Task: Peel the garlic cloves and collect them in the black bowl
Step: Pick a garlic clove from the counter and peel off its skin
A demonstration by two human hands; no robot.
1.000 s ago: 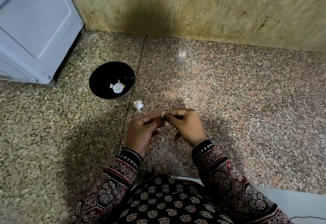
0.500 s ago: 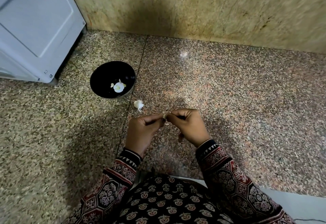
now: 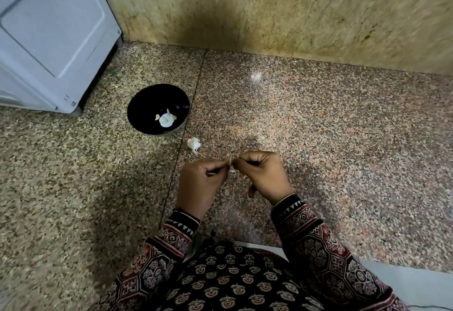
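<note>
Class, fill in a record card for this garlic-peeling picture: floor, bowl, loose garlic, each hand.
floor: speckled stone, white unit at far left
black bowl: on floor, a few pale pieces inside
loose garlic: on floor beside bowl, not touching it
left hand: pinches a small clove
right hand: pinches the same clove

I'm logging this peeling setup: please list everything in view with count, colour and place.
floor: one, speckled granite, below everything
wall: one, tan stone, far side
white unit: one, white, top left
black bowl: one, black, on the floor, left of centre
garlic pieces: a few, pale, inside the black bowl
garlic chunk: one, white, on the floor near the bowl
garlic clove: one, pale, between both hands
left hand: one, pinching the clove
right hand: one, pinching the clove
</note>
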